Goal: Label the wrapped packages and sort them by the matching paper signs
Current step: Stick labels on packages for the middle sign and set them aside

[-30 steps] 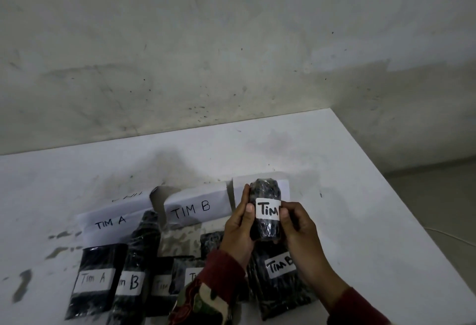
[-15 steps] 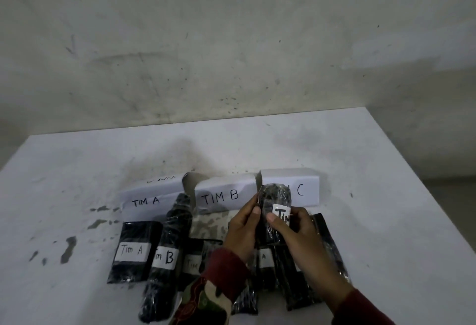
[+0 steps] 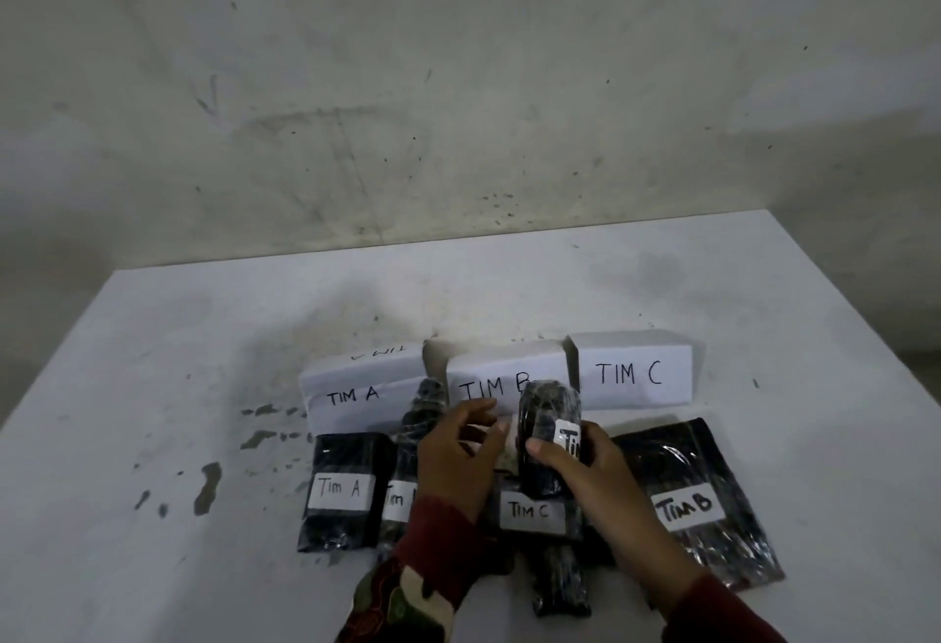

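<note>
My right hand point(image 3: 590, 469) grips a black wrapped package point(image 3: 546, 431) held upright, its white label showing only "Tim". My left hand point(image 3: 458, 449) hovers just left of it, fingers apart, holding nothing. Three folded paper signs stand behind: "TIM A" point(image 3: 356, 393), "TIM B" point(image 3: 489, 382), "TIM C" point(image 3: 631, 372). On the table lie labelled black packages: "Tim A" point(image 3: 341, 489), one partly hidden by my left hand point(image 3: 399, 495), "Tim C" point(image 3: 529, 510) and "Tim B" point(image 3: 687, 505).
The white table point(image 3: 203, 362) has dark paint chips at the left point(image 3: 209, 484). Its right edge drops to the floor at the far right. A stained wall stands behind the table. Another black package point(image 3: 560, 581) lies near the front edge.
My left hand has let go of the held package and moved left. My right hand keeps it and has turned it, so the label faces right. The view shifted, showing the "TIM C" sign.
</note>
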The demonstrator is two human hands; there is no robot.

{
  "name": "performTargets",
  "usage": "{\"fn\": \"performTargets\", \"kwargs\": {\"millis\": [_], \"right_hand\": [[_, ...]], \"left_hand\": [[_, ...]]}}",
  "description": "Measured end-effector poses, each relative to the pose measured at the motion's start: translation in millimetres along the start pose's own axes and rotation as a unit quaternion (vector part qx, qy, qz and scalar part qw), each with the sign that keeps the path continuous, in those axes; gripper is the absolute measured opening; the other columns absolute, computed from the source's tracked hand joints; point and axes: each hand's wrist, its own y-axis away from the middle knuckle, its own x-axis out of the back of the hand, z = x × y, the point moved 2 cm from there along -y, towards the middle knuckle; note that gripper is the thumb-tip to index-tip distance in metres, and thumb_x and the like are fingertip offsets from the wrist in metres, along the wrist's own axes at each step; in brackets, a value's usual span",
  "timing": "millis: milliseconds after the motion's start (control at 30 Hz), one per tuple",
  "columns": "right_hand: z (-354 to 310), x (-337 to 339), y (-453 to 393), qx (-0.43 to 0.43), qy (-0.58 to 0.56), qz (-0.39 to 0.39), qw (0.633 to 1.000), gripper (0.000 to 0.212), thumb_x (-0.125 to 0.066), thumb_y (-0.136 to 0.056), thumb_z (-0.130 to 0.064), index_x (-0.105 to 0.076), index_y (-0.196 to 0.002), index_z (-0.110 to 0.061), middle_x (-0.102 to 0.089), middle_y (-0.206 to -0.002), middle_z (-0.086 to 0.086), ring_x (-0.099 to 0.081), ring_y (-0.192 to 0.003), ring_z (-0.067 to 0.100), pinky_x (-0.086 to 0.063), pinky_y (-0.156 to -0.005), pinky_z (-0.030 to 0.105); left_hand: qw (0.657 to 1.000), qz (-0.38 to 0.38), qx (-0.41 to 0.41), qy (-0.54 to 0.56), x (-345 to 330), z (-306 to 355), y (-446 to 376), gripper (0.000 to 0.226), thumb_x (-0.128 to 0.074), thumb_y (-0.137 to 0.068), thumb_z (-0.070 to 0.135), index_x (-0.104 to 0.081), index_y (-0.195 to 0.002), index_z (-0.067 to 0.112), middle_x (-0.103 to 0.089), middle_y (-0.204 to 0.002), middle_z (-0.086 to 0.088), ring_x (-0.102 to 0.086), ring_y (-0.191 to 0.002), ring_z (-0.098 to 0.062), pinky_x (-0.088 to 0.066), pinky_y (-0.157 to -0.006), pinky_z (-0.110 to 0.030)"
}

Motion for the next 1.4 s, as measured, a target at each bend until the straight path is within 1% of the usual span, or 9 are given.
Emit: {"fn": "performTargets", "kwargs": {"millis": [133,300,500,633,733,867,1167,1267,1400], "right_hand": [[2,-17,3,-0.01,0.015,0.005,1.0,0.025,-0.073,-0.075,-0.027,-0.058,-0.095,-0.027,-0.068,-0.087,-0.006,-0.065,-0.077,0.005,-0.047,-0.053,0.014],[2,-35,5,-0.015,0.041,0.011,0.999,0.029,-0.072,-0.075,-0.03,-0.056,-0.099,-0.027,-0.064,-0.088,-0.009,-0.061,-0.079,0.003,-0.042,-0.057,0.017],[3,-46,8,-0.019,0.059,0.006,0.998,0.021,-0.071,-0.075,-0.033,-0.057,-0.091,-0.031,-0.066,-0.088,-0.011,-0.061,-0.08,0.002,-0.042,-0.058,0.016],[-1,-52,7,-0.021,0.059,0.004,0.998,0.021,-0.07,-0.076,-0.036,-0.055,-0.089,-0.033,-0.063,-0.09,-0.011,-0.059,-0.081,0.003,-0.041,-0.058,0.019],[-4,-59,6,-0.021,0.052,-0.013,0.998,0.018,-0.069,-0.076,-0.037,-0.055,-0.086,-0.033,-0.062,-0.089,-0.012,-0.058,-0.08,0.001,-0.04,-0.059,0.019],[-10,-70,2,-0.005,0.037,-0.034,0.999,0.016,-0.069,-0.076,-0.037,-0.055,-0.084,-0.038,-0.063,-0.088,-0.016,-0.055,-0.074,-0.004,-0.038,-0.059,0.015],[-39,-120,-30,0.01,0.033,-0.07,0.997,0.033,-0.071,-0.076,-0.031,-0.059,-0.105,-0.021,-0.068,-0.097,-0.002,-0.065,-0.084,0.007,-0.047,-0.051,0.01],[-48,-137,-48,0.012,0.029,-0.074,0.997,0.037,-0.071,-0.076,-0.034,-0.057,-0.107,-0.019,-0.065,-0.1,0.002,-0.063,-0.092,0.014,-0.05,-0.068,0.023],[-61,-161,-77,0.0,0.008,-0.092,0.996,0.037,-0.069,-0.077,-0.034,-0.055,-0.109,-0.018,-0.064,-0.102,0.003,-0.063,-0.091,0.015,-0.049,-0.061,0.023]], "left_hand": [[0.951,0.027,0.007,-0.307,27,-31,-4,0.052,-0.065,-0.076,0.041,-0.043,-0.12,0.025,-0.042,-0.115,0.0,-0.039,-0.104,-0.014,-0.036,-0.092,-0.025],[0.93,-0.013,0.051,-0.364,40,-48,-9,0.075,-0.065,-0.07,0.051,-0.026,-0.128,0.023,-0.031,-0.123,-0.006,-0.034,-0.114,-0.024,-0.036,-0.098,-0.032],[0.957,-0.037,0.078,-0.278,54,-51,-21,0.075,-0.069,-0.071,0.044,-0.03,-0.129,0.017,-0.038,-0.121,-0.01,-0.041,-0.112,-0.027,-0.04,-0.094,-0.036],[0.989,-0.023,0.137,-0.056,67,-47,-25,0.066,-0.077,-0.068,0.026,-0.041,-0.123,0.018,-0.05,-0.105,0.0,-0.049,-0.089,-0.013,-0.042,-0.08,-0.024],[0.949,-0.035,0.264,0.169,80,-44,-29,0.045,-0.071,-0.073,0.017,-0.054,-0.114,0.006,-0.06,-0.095,-0.006,-0.057,-0.079,-0.02,-0.046,-0.063,-0.025],[0.872,-0.052,0.351,0.338,101,-41,-38,0.029,-0.06,-0.077,0.012,-0.062,-0.099,-0.006,-0.063,-0.09,-0.022,-0.058,-0.077,-0.033,-0.049,-0.069,-0.037],[0.9,0.0,0.287,0.327,140,-27,-85,0.066,-0.072,-0.072,0.02,-0.043,-0.125,-0.008,-0.052,-0.121,-0.03,-0.056,-0.09,-0.035,-0.047,-0.06,-0.033],[0.909,0.013,0.266,0.321,146,-26,-105,0.062,-0.07,-0.076,0.017,-0.039,-0.124,-0.005,-0.056,-0.108,-0.023,-0.059,-0.074,-0.029,-0.048,-0.054,-0.03],[0.908,-0.001,0.252,0.334,154,-23,-140,0.049,-0.064,-0.082,0.017,-0.037,-0.122,0.009,-0.054,-0.091,-0.012,-0.057,-0.073,-0.026,-0.047,-0.057,-0.031]]}}
